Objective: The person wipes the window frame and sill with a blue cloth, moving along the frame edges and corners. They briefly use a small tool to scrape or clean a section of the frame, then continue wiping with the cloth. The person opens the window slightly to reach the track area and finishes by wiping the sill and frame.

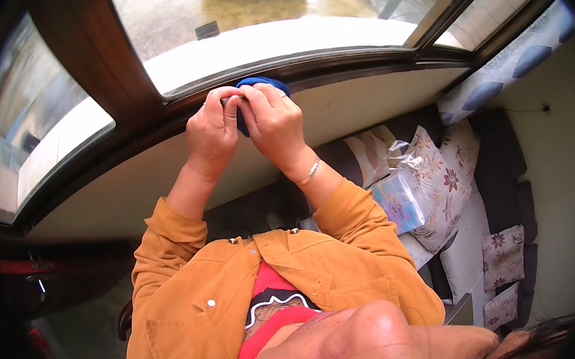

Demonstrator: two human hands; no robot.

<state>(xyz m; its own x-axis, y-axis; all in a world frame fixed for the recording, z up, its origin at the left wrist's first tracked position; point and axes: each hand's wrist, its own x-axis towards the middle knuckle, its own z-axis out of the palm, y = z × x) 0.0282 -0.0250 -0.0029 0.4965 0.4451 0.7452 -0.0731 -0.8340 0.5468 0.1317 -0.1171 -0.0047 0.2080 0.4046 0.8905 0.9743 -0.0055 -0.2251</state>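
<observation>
In front of the window, my left hand [212, 127] and my right hand [273, 120] meet at the fingertips. A blue cloth [262, 81] shows behind the fingers of my right hand, bunched and partly hidden by it. Between the thumb and forefinger of my left hand sits a small dark piece [224, 101], too covered to identify. Both hands are raised close to the lower rail of the brown window frame [200, 96]. A bracelet [310, 172] circles my right wrist.
Window glass [274, 8] spans the top, beside a thick brown post [80, 59]. A patterned curtain [507, 78] hangs at the right. Below it, a sofa [499, 163] carries flowered cushions [450, 182] and a plastic-wrapped pack [398, 201] bearing writing.
</observation>
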